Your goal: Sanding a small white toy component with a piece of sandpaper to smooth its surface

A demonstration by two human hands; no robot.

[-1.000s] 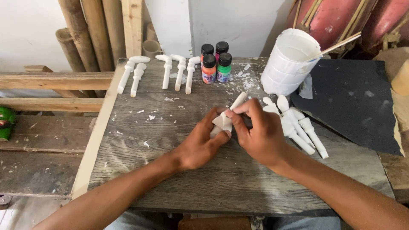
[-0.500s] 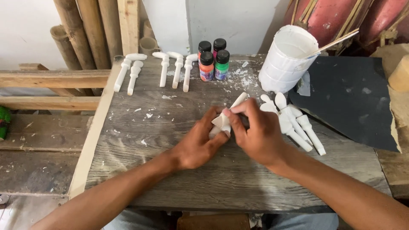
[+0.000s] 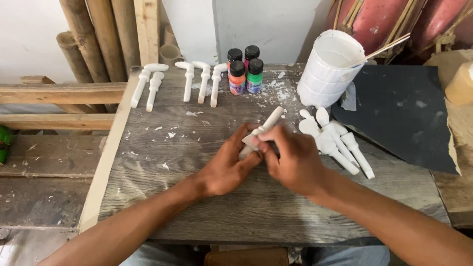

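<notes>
At table centre, both hands met over a small white plaster-like peg with a slim stem (image 3: 266, 124). The left hand (image 3: 227, 165) was clenched round the peg's lower end; the right hand (image 3: 290, 157) pinched its middle, the stem pointing toward one o'clock. The piece appeared light, stiff and brittle, probably chalky and dusty to the touch; the thicker lower body looked the safer hold, the thin stem likely to snap. At two o'clock lay a cluster of similar white pegs (image 3: 335, 140), beside a white paint-coated bucket (image 3: 327, 69) holding a thin stick. At twelve o'clock stood four small black-capped paint bottles (image 3: 245, 74); at eleven o'clock, a row of white pegs (image 3: 187, 81). The held peg's lower end was hidden by fingers; whether anything lay between the right fingers and the peg could not be determined.
</notes>
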